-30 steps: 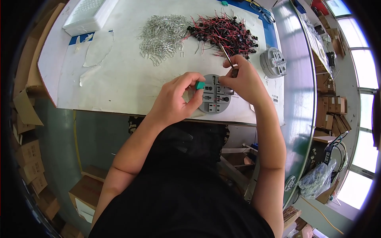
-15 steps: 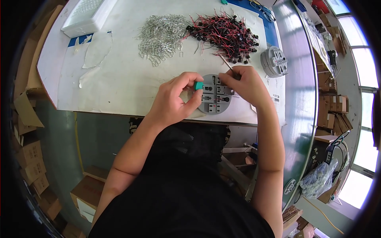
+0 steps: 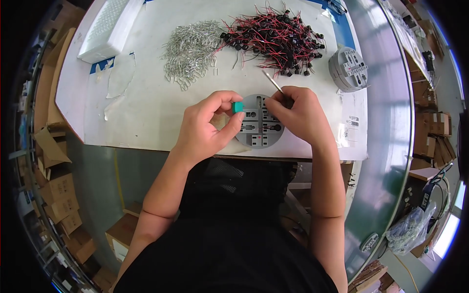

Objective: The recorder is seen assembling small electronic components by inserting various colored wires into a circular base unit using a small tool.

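Note:
My left hand [image 3: 205, 124] pinches a small green block [image 3: 237, 107] between thumb and fingertips, at the left edge of a round grey plate [image 3: 259, 141]. The plate lies flat near the front edge of the table, with several raised slotted parts and dark fittings on it. My right hand [image 3: 303, 115] is closed around a thin rod-shaped tool with a metal shaft [image 3: 272, 82] pointing up and left; its dark handle is mostly hidden in the palm. The right thumb and fingertips are at the plate's upper right edge, covering part of it.
Beyond the plate lie a heap of bent metal wire clips [image 3: 190, 51] and a pile of black parts with red leads [image 3: 278, 39]. A stack of round grey plates [image 3: 348, 70] stands at the right, a white foam box [image 3: 105, 34] at the far left.
The whole view has shifted slightly. Both hands keep their grips on the green block and the rod-shaped tool; the right hand has drawn slightly nearer over the plate's edge.

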Motion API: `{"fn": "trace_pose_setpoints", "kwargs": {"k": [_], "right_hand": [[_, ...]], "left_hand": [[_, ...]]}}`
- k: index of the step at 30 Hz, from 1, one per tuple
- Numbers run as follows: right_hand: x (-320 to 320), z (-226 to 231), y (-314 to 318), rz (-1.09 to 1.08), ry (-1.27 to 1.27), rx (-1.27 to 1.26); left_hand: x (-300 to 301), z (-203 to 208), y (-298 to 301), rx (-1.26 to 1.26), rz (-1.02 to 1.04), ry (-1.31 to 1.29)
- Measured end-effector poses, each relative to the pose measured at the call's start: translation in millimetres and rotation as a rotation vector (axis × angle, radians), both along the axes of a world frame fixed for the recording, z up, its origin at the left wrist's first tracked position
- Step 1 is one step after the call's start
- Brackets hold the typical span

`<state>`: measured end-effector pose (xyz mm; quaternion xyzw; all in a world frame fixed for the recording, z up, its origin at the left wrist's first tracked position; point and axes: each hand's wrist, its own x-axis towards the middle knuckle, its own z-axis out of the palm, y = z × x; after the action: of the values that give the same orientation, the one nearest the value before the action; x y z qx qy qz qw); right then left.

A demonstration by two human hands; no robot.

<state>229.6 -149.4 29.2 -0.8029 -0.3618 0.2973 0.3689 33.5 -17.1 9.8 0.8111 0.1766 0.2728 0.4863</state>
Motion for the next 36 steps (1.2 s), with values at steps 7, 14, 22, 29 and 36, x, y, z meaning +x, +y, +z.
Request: {"fn": "trace_pose_setpoints", "kwargs": {"k": [7, 14, 22, 29, 36], "right_hand": [[-4.1, 14.7, 15.0, 0.150, -0.280, -0.100], [10.0, -7.3, 2.9, 0.065, 0.196, 0.056], [11.8, -14.8, 0.2, 0.031, 0.253, 0.129], [12.9, -8.7, -0.4, 0.062, 0.237, 0.053], [6.8, -9.3, 1.7, 0.020, 0.191, 0.134]], "left_hand": [[7.8, -2.6, -6.0, 0.042, -0.007, 0.078], [7.4, 2.9, -3.7, -0.070, 0.007, 0.095], [27.8, 23.0, 1.4, 0.425, -0.026, 0.134], [41.7, 30.6, -3.0, 0.486, -0.092, 0.238], [26.5, 11.7, 2.8, 0.269, 0.071, 0.132]]}}
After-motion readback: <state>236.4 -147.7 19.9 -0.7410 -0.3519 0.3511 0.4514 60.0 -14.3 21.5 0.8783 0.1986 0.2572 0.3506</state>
